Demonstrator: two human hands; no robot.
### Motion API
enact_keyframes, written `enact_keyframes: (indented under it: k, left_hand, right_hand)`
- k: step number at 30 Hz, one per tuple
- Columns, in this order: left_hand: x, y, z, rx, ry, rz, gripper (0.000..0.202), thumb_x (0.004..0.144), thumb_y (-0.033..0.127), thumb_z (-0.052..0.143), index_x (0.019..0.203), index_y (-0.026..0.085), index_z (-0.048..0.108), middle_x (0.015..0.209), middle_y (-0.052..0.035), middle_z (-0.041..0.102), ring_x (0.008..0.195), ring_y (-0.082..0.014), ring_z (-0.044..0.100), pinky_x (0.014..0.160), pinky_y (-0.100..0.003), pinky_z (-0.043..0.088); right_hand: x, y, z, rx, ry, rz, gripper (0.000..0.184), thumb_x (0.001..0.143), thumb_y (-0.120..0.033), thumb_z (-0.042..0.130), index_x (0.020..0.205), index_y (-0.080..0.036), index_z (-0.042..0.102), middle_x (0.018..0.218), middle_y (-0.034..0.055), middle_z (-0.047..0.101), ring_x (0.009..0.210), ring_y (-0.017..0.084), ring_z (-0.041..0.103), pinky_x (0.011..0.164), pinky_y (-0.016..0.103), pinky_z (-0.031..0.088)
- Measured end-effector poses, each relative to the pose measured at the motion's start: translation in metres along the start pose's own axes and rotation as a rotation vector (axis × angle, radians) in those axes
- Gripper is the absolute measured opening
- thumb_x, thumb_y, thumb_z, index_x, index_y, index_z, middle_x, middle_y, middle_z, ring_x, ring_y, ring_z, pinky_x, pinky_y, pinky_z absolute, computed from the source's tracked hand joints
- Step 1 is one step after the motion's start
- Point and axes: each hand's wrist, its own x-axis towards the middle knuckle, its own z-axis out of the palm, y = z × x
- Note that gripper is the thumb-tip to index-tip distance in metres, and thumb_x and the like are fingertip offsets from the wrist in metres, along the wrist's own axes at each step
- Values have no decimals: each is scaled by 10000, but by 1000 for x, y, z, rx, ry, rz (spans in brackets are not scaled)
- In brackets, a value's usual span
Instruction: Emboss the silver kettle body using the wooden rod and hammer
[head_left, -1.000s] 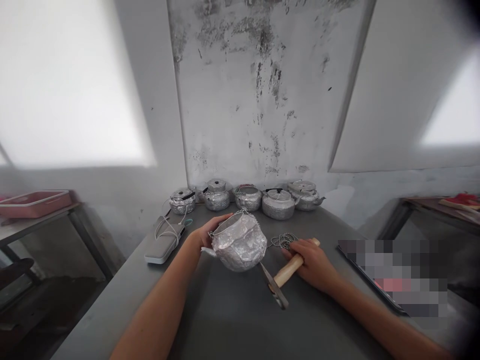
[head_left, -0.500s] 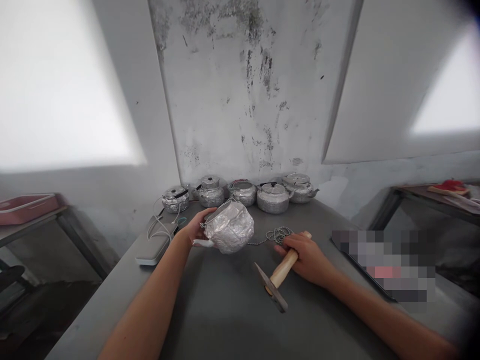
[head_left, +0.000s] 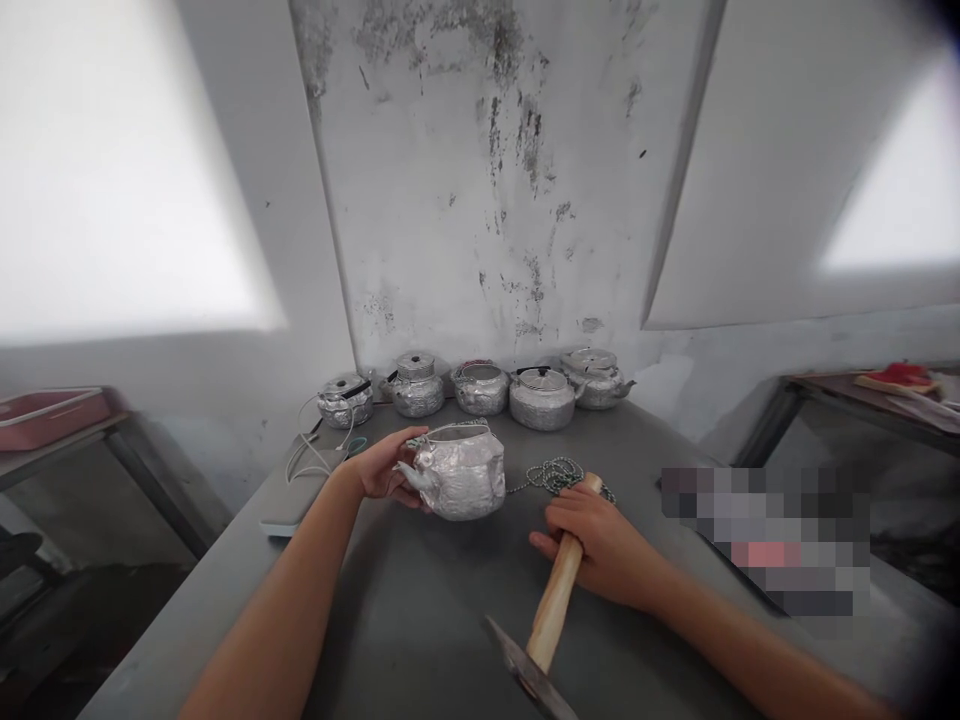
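Observation:
A dented silver metal teapot [head_left: 463, 477] without a lid is gripped at its left side by my left hand [head_left: 384, 466]. Its spout points left toward my wrist and its open mouth faces up. My right hand [head_left: 592, 535] is wrapped round the wooden handle of a hammer [head_left: 553, 610]. The hammer's metal head hangs low, toward the table's near side, apart from the teapot. Behind my right hand a patterned cord [head_left: 555, 474] lies loosely coiled, with one end running toward the teapot.
Several silver teapots [head_left: 542, 400] line the back of the grey table [head_left: 420, 620] by the stained wall. A pale power bank [head_left: 289, 505] with a white cable sits left. A blurred-out object [head_left: 772, 550] lies right. Side tables hold a pink tray [head_left: 56, 418] and red item [head_left: 904, 378].
The teapot has tipped more upright and come slightly lower. My right hand has moved down a little, and the hammer's head has swung lower, toward me.

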Motion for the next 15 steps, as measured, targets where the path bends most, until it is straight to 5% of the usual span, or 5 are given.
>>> enact_keyframes:
  k: [5, 9, 15]
  left_hand:
    - [6, -1, -9, 12, -108, -83, 819, 664, 824, 677, 986, 71, 700, 892, -229, 768, 802, -392, 757, 748, -409, 573]
    - [6, -3, -13, -80, -62, -35, 648, 718, 745, 685, 989, 156, 684, 890, -139, 784, 846, -373, 760, 818, -452, 583]
    - [6, -4, -9, -217, 29, 74, 453, 785, 613, 726, 890, 174, 676, 695, -63, 722, 606, -262, 716, 605, -349, 592]
  right_hand:
    - [0, 0, -3, -1, 11, 40, 231, 989, -395, 632, 1070, -185, 684, 1042, 39, 714, 873, 180, 687, 811, 399, 576]
    - [-1, 3, -6, 14, 24, 68, 224, 990, -385, 633, 1083, -187, 684, 1063, 43, 713, 887, 182, 687, 821, 403, 576]
    - [-1, 4, -11, 51, 52, 87, 205, 996, -369, 626, 1080, -191, 684, 1063, 42, 712, 877, 176, 685, 810, 391, 579]
